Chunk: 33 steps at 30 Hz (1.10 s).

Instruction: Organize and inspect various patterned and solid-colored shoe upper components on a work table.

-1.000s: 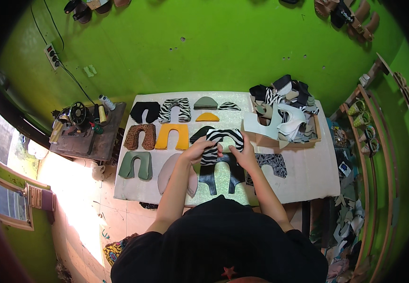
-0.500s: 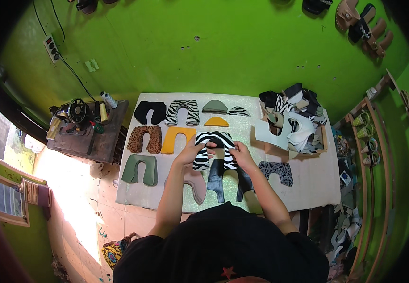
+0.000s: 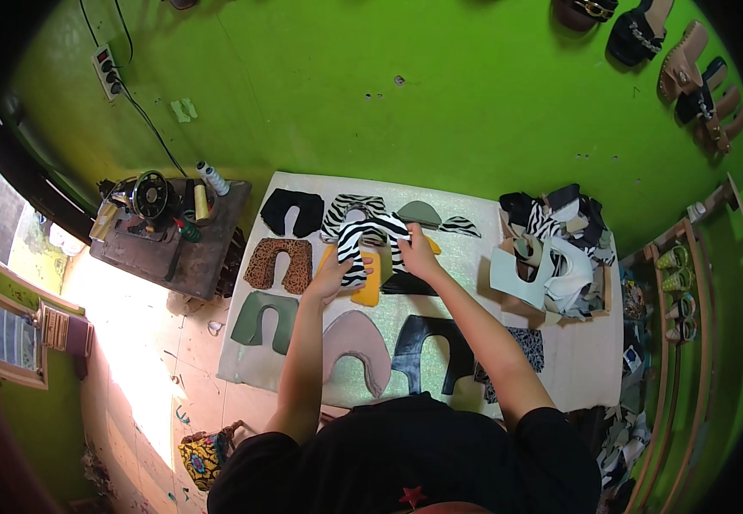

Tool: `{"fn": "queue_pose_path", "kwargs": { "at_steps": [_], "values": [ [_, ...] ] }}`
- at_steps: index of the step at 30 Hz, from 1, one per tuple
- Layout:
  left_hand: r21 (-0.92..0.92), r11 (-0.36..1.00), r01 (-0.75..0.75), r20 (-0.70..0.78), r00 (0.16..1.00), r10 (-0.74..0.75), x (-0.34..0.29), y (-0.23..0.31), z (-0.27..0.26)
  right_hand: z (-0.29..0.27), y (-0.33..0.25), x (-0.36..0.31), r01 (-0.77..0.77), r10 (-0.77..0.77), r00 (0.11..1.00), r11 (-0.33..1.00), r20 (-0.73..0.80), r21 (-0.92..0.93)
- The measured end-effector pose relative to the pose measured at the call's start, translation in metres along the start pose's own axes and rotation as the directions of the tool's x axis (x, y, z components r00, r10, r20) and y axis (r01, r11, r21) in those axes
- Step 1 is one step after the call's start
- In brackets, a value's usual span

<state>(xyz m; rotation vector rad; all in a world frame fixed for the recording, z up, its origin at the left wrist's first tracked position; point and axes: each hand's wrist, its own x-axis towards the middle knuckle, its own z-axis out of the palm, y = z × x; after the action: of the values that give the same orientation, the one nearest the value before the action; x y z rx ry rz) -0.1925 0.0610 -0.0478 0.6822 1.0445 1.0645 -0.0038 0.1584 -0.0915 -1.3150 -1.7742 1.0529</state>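
Observation:
A zebra-striped U-shaped upper piece [image 3: 351,244] is held up between both hands over the table's middle. My left hand [image 3: 329,278] is closed on its left leg, beside a yellow U-shaped piece [image 3: 366,293]. My right hand [image 3: 421,255] pinches its right leg, above a dark piece that is mostly hidden. Just behind it lies another zebra-striped U-shaped piece [image 3: 335,212]. Around the hands lie black [image 3: 275,216], brown spotted [image 3: 260,267], green [image 3: 250,321], pink [image 3: 356,341] and shiny black [image 3: 423,330] U-shaped pieces. A grey patterned piece [image 3: 527,347] is partly behind my right forearm.
Grey-green [image 3: 419,212] and zebra [image 3: 460,225] half-moon pieces lie toward the back of the white-topped table [image 3: 466,300]. A box of scraps [image 3: 517,295] stands at right. A sewing machine [image 3: 150,201] is at left; sandals [image 3: 637,38] hang on the green wall.
Both hands have carried the zebra-striped piece farther from me, uncovering the pink and shiny black pieces. The piece now overlaps the other zebra one in view. The head view has shifted.

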Motion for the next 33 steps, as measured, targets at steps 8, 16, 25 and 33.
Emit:
{"fn": "queue_pose_path", "kwargs": {
  "at_steps": [8,16,25,33],
  "values": [
    [0.211,0.973,-0.090,-0.328,0.932,0.157,0.068,-0.010,-0.055,0.029,-0.013,0.048,-0.019,0.020,0.997,1.000,-0.076,0.008],
    [0.596,0.786,-0.167,-0.421,0.768,0.482,0.121,-0.018,-0.113,0.047,-0.013,0.078,-0.131,0.131,0.991,0.988,-0.006,-0.085],
    [0.821,0.569,-0.042,-0.389,0.689,0.612,0.115,-0.006,-0.090,0.049,-0.009,0.073,-0.161,0.152,0.983,0.984,-0.100,-0.081],
    [0.998,0.020,0.060,-0.054,0.646,0.761,0.095,-0.007,-0.057,0.054,-0.013,0.045,0.120,-0.142,0.990,0.856,-0.005,-0.502]
  ]
}}
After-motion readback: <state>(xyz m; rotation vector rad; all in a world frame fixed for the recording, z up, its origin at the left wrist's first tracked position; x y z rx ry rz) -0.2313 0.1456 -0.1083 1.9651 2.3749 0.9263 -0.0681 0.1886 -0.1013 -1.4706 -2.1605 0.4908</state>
